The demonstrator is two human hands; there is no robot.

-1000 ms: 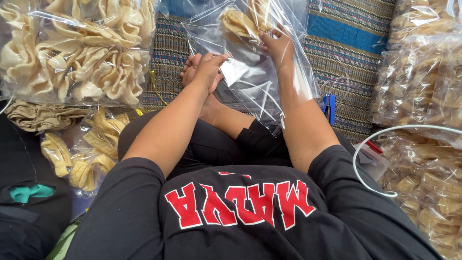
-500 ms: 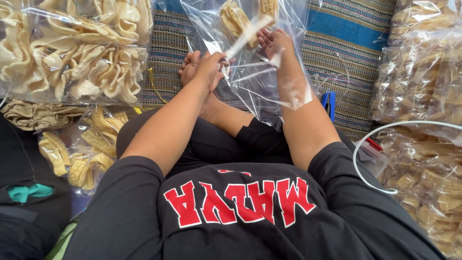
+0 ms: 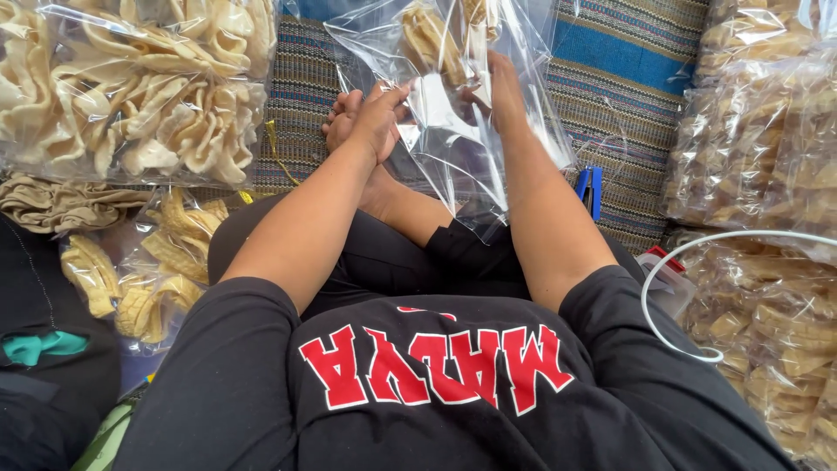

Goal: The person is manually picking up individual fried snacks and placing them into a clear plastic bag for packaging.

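Left hand (image 3: 377,118) pinched clear bag (image 3: 453,131) by its left edge; right hand (image 3: 499,92) gripped opposite side. Bag hung above lap, over striped mat (image 3: 645,96), crackers (image 3: 432,39) inside. Best kept mouth taut, both edges level, crackers settled away from opening.

Open lane: striped mat (image 3: 649,83) ahead of my right hand (image 3: 497,87). Blocked left: big cracker bag (image 3: 131,87). Blocked right: stacked cracker packs (image 3: 767,131), blue stapler, probably (image 3: 590,187), white cable (image 3: 697,262).
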